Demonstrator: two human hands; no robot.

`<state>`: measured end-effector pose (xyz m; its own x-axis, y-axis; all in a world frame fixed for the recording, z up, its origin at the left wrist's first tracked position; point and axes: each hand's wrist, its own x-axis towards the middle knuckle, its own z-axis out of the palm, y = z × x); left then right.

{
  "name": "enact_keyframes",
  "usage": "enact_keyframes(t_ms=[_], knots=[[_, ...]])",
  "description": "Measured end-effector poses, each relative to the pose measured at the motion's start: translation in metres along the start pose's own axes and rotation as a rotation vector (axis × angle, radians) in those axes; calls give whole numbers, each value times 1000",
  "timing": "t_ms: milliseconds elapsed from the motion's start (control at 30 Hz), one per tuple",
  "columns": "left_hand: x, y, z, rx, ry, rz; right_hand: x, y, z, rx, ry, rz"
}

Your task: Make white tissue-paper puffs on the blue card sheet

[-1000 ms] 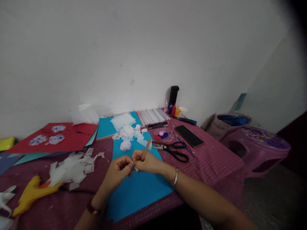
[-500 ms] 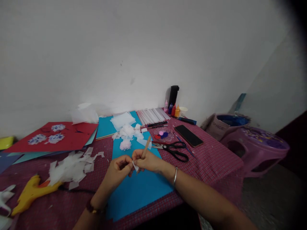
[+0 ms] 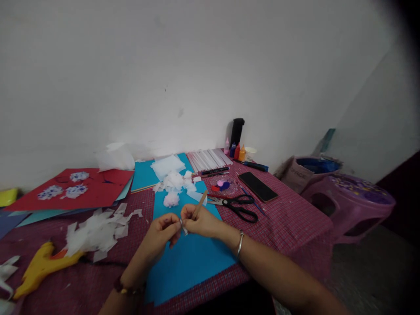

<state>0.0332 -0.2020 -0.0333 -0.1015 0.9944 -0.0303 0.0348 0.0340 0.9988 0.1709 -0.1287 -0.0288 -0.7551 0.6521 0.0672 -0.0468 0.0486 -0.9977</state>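
My left hand [image 3: 164,231] and my right hand [image 3: 199,221] meet above a blue sheet [image 3: 193,262]. Between their fingertips is a small piece of white tissue paper [image 3: 184,228], pinched from both sides. A flat wooden stick [image 3: 201,204] also sits in my right hand, its upper end leaning up past the knuckles. What its lower end touches is hidden by the fingers. Just beyond the hands, a fluffy pale pink-white paper ball [image 3: 171,199] rests on the blue sheet, with a heap of white tissue pieces [image 3: 173,181] behind it.
Black-handled scissors [image 3: 239,205] and a phone [image 3: 257,186] lie to the right. Paint bottles [image 3: 237,151] stand at the back by the wall. On the left are a yellow glue gun [image 3: 42,267], tissue scraps [image 3: 98,232] and a red sheet with paper flowers [image 3: 101,190].
The white tissue piece looks smaller and more folded between the fingertips. My left fingers have shifted slightly and spread a little below. The wooden stick has barely moved.
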Motion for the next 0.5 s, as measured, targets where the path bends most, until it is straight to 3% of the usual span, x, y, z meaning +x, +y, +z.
enact_keyframes(t_ms=[267,500], knots=[[2,0,0,-54,-78,-101,0,6,-3,-93,-14,-47],[0,0,0,-50,-56,-99,-2,8,-3,-165,-32,-49]])
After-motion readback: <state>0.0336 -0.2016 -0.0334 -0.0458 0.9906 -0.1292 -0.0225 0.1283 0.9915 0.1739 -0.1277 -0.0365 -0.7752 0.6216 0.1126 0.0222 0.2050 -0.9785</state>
